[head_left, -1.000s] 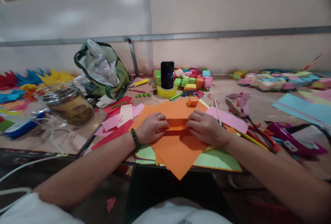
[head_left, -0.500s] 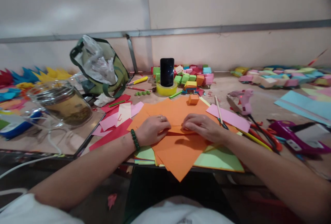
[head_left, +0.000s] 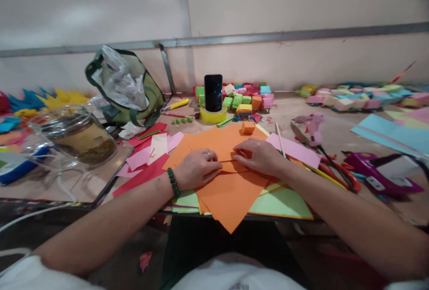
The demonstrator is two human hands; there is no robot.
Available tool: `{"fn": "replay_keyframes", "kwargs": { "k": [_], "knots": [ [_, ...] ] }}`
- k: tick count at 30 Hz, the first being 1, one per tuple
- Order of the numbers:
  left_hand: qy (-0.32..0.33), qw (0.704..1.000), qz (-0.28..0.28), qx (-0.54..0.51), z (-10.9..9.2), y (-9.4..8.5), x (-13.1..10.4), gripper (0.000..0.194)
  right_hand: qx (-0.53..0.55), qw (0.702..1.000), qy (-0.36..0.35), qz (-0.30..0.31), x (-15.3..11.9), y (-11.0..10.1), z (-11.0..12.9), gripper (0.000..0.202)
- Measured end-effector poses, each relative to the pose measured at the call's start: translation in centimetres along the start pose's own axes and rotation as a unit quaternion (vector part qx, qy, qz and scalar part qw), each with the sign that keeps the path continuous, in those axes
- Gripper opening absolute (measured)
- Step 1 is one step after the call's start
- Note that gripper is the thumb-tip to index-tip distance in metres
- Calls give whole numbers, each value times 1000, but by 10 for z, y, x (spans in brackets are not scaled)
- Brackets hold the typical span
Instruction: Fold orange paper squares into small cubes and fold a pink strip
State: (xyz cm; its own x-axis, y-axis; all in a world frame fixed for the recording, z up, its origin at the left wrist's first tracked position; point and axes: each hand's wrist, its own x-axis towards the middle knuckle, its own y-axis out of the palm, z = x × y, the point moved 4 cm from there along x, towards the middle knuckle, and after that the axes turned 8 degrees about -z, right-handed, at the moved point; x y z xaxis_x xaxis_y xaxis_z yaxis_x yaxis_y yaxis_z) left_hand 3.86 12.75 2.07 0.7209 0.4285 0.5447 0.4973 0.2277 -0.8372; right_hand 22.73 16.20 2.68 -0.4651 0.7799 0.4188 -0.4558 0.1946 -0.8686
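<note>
Head view: orange paper (head_left: 231, 194) lies beneath and between both loosely curled, unclenched hands (head_left: 197, 167) (head_left: 259, 156).

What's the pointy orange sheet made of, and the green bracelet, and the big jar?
Orange sheet: probably matte paper; it's thin with sharp corners.
Green bracelet: smooth round beads, maybe glass, stone or plastic; I can't tell.
Big jar: glass or clear plastic, because it's see-through with shiny glints.

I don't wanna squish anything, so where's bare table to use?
Bare table shows between the pink glue gun and the light blue paper, plus a gap between the middle blocks and the far-right blocks. It's crowded around the orange paper.
</note>
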Motion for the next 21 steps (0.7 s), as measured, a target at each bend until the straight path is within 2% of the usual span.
{"fn": "replay_keyframes", "kwargs": {
  "k": [6,9,14,17,21],
  "knots": [
    [25,999,-25,29,-2,-1,-1,25,104,990,-48,85,2,-6,-7,29],
    [34,998,-16,44,-2,0,-1,27,117,987,-40,103,1,-8,-16,32],
    [24,1000,-4,20,-3,0,-1,26,109,993,-3,53,1,-6,-20,26],
    [-8,1000,-6,-17,-2,-1,0,25,140,989,53,0,2,2,-26,25],
    [-56,997,-46,-32,1,-7,0,23,189,975,109,-34,3,12,-36,28]
  ]
}}
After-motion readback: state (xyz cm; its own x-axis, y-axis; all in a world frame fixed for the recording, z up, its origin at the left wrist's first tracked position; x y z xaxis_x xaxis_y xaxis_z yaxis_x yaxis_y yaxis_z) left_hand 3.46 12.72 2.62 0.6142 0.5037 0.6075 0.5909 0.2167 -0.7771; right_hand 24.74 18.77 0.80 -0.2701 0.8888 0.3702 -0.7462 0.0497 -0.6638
